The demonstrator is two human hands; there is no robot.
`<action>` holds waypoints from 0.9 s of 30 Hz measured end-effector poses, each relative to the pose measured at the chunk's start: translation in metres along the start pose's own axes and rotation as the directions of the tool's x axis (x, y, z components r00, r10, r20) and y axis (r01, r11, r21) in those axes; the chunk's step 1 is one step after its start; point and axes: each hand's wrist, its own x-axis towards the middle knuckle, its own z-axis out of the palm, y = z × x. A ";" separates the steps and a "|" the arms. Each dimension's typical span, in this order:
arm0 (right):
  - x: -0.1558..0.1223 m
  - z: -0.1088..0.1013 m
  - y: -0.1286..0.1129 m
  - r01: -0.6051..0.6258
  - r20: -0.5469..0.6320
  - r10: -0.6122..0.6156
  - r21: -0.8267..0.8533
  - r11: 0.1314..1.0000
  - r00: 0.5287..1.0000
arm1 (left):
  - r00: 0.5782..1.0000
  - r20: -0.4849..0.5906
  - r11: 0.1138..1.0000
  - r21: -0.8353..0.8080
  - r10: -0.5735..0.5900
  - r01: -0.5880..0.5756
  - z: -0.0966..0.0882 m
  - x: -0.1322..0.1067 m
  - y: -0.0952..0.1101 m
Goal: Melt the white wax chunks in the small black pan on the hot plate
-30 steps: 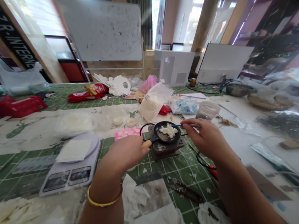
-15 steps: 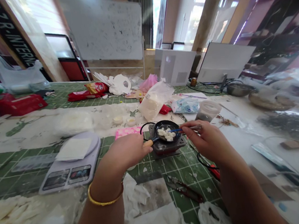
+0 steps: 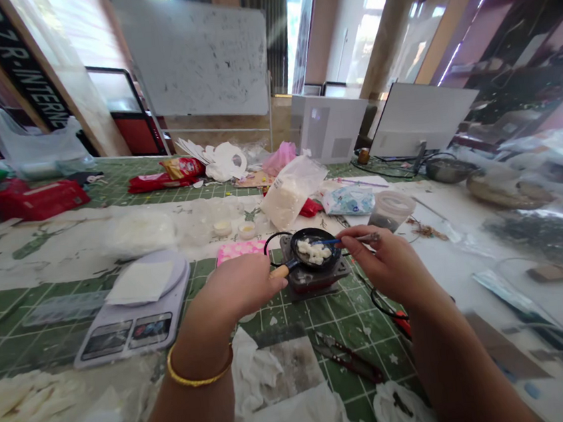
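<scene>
A small black frying pan (image 3: 335, 257) sits on a little dark hot plate (image 3: 314, 284), and white lumps (image 3: 312, 253) lie in it. My left hand (image 3: 241, 283) is closed round the pan's wooden handle (image 3: 278, 272). Between the fingers of my right hand (image 3: 384, 257) is a thin stick with a blue shaft (image 3: 329, 241), too small to name exactly. Its tip reaches over the pan to the lumps. A pink silicone mold (image 3: 240, 249) lies behind my left hand, partly hidden by it.
Left of my arm stands a kitchen scale (image 3: 137, 320) with white paper on it. Thread snips (image 3: 350, 358) and crumpled tissue (image 3: 255, 365) lie in front of the hot plate. Behind it are a plastic bag (image 3: 293, 189) and a clear cup (image 3: 391, 210). A black cable (image 3: 385, 306) runs on the right.
The stick's tip has moved slightly left over the pan, and the lumps have shifted a little. My left hand keeps its hold on the handle.
</scene>
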 end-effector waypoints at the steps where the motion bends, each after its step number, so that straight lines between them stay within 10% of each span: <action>1: 0.001 0.002 0.000 -0.002 -0.013 0.002 0.000 1.000 1.000 | 1.000 -0.006 1.000 -0.002 0.002 -0.002 0.000 0.000 0.000; 6: 0.000 0.006 -0.002 0.036 0.147 -0.031 -0.037 0.999 0.989 | 1.000 -0.004 1.000 -0.021 0.001 -0.001 0.000 -0.001 0.001; 27: 0.000 0.000 0.002 0.045 0.066 -0.038 -0.120 0.992 0.997 | 1.000 -0.002 1.000 -0.017 0.009 -0.009 0.000 -0.001 0.000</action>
